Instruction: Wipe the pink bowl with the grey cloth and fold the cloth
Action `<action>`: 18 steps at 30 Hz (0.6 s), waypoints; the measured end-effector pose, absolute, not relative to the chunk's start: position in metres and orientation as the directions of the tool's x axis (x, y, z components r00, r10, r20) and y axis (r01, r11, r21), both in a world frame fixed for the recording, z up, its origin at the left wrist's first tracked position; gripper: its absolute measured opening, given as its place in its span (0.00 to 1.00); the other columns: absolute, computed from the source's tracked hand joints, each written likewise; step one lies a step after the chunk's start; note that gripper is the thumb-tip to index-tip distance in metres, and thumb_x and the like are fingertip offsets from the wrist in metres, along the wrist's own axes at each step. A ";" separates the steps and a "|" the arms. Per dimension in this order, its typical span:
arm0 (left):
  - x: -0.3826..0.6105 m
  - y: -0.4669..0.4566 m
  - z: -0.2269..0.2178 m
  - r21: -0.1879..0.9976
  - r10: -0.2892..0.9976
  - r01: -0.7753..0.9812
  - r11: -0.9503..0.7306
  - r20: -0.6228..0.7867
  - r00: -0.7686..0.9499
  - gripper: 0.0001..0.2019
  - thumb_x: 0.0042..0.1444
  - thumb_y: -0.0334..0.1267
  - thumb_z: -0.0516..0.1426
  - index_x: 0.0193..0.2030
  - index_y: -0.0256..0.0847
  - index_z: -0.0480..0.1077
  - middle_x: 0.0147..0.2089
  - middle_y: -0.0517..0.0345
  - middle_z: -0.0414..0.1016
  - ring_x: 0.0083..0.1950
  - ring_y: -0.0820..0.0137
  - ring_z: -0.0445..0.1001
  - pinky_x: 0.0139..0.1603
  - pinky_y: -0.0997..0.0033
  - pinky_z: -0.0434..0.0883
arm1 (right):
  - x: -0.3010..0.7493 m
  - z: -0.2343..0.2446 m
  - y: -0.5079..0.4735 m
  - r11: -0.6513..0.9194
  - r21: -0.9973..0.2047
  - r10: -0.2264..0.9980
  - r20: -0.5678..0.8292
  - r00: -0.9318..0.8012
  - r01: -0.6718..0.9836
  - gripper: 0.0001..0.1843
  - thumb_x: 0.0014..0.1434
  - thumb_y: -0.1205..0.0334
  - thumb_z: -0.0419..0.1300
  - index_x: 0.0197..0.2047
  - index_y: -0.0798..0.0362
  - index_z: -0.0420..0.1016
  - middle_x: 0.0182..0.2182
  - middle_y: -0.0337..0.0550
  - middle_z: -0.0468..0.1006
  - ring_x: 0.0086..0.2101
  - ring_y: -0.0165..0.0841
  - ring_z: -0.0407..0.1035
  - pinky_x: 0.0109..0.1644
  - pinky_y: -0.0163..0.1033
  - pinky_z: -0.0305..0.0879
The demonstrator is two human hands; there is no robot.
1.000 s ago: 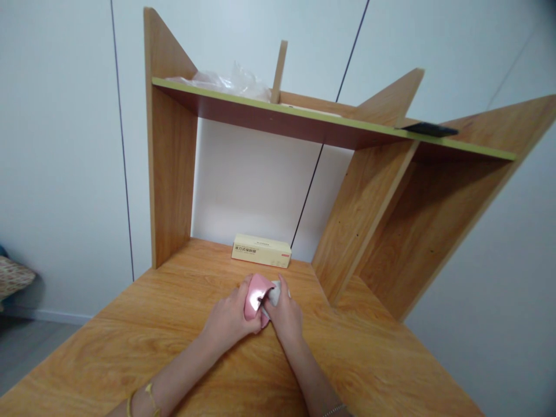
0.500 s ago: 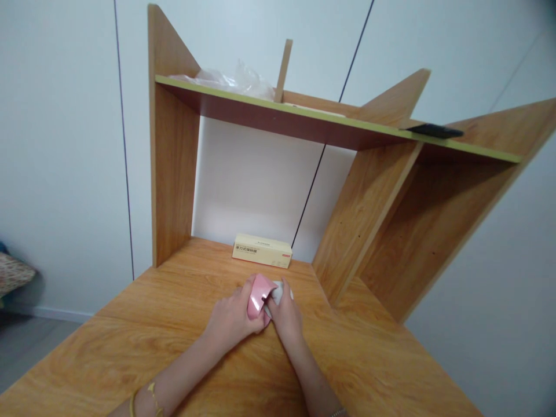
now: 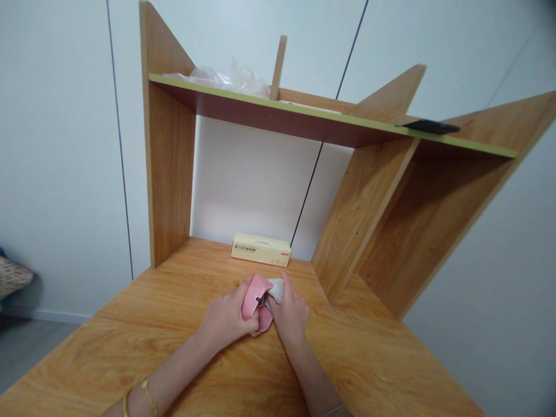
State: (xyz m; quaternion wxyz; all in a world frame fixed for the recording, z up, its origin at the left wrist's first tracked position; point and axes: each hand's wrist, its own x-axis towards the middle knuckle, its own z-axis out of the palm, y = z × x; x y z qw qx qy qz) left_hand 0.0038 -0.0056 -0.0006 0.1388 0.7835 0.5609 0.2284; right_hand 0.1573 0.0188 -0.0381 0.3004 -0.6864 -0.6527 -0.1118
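Observation:
Both my hands meet over the middle of the wooden desk (image 3: 130, 347). My left hand (image 3: 226, 317) is closed round a small pink object (image 3: 252, 295) with a glossy curved surface. My right hand (image 3: 290, 315) is closed on a grey-white cloth (image 3: 276, 288) pressed against the pink object's right side. The fingers of both hands hide the lower part of the pink object. A thin bracelet shows on each wrist.
A long yellow box (image 3: 260, 249) lies against the back wall behind my hands. The wooden hutch (image 3: 169, 174) rises around the desk, with a slanted divider (image 3: 360, 214) at right. Clear plastic wrap (image 3: 226, 75) and a dark flat object (image 3: 423, 125) rest on the upper shelf.
The pink object has turned slightly in my left hand and the cloth has shifted a little along its edge. Both hands stay in the same spot.

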 end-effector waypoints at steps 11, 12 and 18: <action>0.002 -0.001 -0.008 0.491 0.920 0.779 -0.391 0.228 0.319 0.35 0.47 0.42 0.53 0.62 0.43 0.48 0.49 0.50 0.71 0.47 0.58 0.71 0.45 0.65 0.65 | 0.165 -0.040 0.025 0.163 -0.395 0.819 0.565 0.099 0.904 0.35 0.52 0.59 0.55 0.62 0.51 0.48 0.42 0.48 0.72 0.41 0.40 0.67 0.39 0.39 0.63; 0.001 0.000 -0.009 0.492 0.919 0.777 -0.394 0.232 0.319 0.35 0.47 0.42 0.53 0.62 0.43 0.48 0.49 0.50 0.71 0.47 0.57 0.71 0.45 0.64 0.66 | 0.166 -0.041 0.025 0.184 -0.411 0.827 0.556 0.086 0.893 0.35 0.52 0.60 0.55 0.62 0.51 0.49 0.42 0.48 0.72 0.40 0.39 0.68 0.39 0.39 0.63; -0.002 0.006 -0.019 0.589 0.933 0.728 -0.352 0.281 0.223 0.32 0.52 0.46 0.51 0.63 0.45 0.47 0.54 0.51 0.68 0.49 0.56 0.70 0.48 0.60 0.64 | 0.167 -0.049 0.026 0.283 -0.535 0.816 0.570 0.093 0.796 0.32 0.53 0.62 0.51 0.62 0.53 0.50 0.40 0.48 0.75 0.38 0.39 0.70 0.39 0.39 0.63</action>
